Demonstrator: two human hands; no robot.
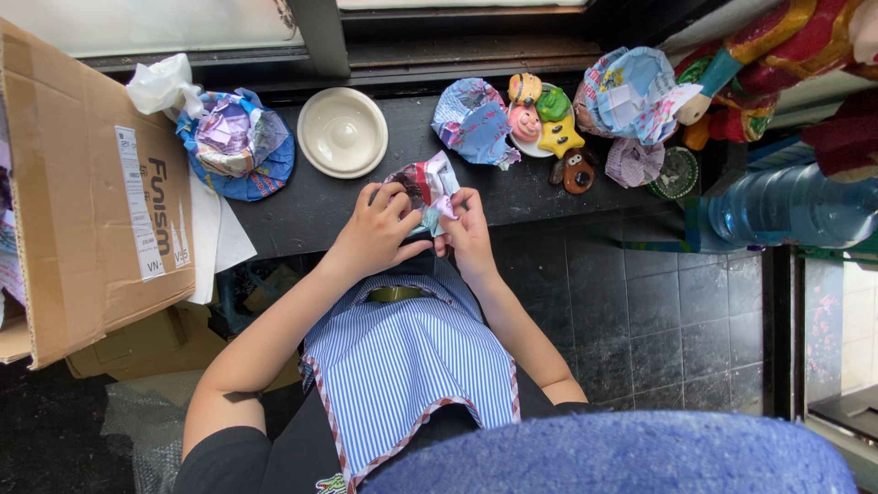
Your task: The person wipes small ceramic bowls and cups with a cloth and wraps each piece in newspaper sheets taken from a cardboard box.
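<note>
Both hands, left [373, 233] and right [468, 233], sit close together mid-frame, pinching a half-open wrapper [430, 187]; can't tell what's inside. Looks like it's well underway: four small toys [549, 128] already out on a plate upper middle, roughly four crumpled wrappers lying around. One empty dish [342, 131], one box [82, 183] at left.

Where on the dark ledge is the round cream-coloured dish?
In the head view the cream dish sits left of centre on the dark ledge, near the window, between the crumpled blue wrapper and the hands' small packet.
</note>
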